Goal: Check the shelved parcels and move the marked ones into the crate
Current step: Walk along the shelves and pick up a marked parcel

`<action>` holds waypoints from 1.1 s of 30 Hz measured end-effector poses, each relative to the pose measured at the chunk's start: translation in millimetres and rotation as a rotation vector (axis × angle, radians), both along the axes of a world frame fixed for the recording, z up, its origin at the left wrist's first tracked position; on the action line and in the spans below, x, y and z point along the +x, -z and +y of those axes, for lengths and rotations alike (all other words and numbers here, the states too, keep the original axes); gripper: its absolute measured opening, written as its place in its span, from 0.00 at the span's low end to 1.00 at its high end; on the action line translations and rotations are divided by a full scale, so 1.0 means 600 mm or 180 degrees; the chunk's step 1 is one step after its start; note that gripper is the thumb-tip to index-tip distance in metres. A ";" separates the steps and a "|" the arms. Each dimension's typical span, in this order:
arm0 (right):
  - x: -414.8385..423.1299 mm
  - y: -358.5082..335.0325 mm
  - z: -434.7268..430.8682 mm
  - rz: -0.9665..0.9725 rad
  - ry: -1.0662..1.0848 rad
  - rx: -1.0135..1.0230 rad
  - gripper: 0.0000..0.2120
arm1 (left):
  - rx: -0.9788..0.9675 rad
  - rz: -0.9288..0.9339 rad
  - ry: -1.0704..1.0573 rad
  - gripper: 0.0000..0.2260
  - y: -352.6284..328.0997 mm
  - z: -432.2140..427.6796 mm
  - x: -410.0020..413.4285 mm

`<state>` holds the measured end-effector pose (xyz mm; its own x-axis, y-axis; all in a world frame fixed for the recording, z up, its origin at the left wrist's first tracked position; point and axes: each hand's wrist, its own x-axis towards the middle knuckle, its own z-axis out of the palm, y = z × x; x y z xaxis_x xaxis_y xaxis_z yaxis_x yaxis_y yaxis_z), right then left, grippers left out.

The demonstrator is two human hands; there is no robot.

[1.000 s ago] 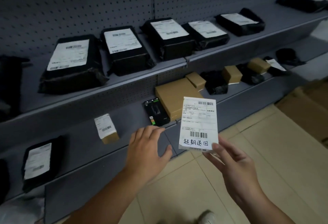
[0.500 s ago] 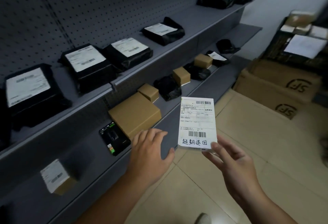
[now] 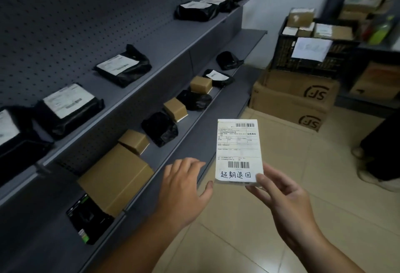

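Observation:
My right hand (image 3: 283,201) pinches the lower corner of a small flat parcel (image 3: 239,151) whose white label carries barcodes and black handwritten characters at the bottom. It is held upright in front of the lower shelf. My left hand (image 3: 184,188) hovers with relaxed fingers beside the parcel's lower left, holding nothing, over the lower shelf's front edge (image 3: 184,162). A black crate (image 3: 307,60) with a white sheet on its front stands at the far right on stacked cartons, with several small boxes in it.
Black bagged parcels (image 3: 123,67) lie along the upper shelf; brown boxes (image 3: 116,177), black bags and a black retail box (image 3: 88,218) lie on the lower one. Brown cartons (image 3: 292,101) stand on the tiled floor. A person's shoes (image 3: 378,177) show at the right edge.
The view has swung to the right, bringing the crate and cartons into sight. The held parcel and both hands kept their places relative to each other.

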<state>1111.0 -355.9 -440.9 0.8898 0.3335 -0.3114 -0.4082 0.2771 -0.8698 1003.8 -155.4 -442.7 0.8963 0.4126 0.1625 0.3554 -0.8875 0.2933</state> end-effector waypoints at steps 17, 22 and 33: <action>0.299 0.002 0.057 -0.0040 0.0776 -0.0179 0.15 | -0.0118 -0.0110 0.0836 0.24 0.017 0.110 0.408; 0.405 -0.010 0.110 -0.0035 0.1022 -0.0142 0.14 | -0.0164 -0.0156 0.0999 0.25 0.012 0.176 0.537; 0.611 0.020 0.153 -0.0065 0.1329 -0.0145 0.25 | -0.0137 -0.0034 0.1330 0.27 0.012 0.215 0.789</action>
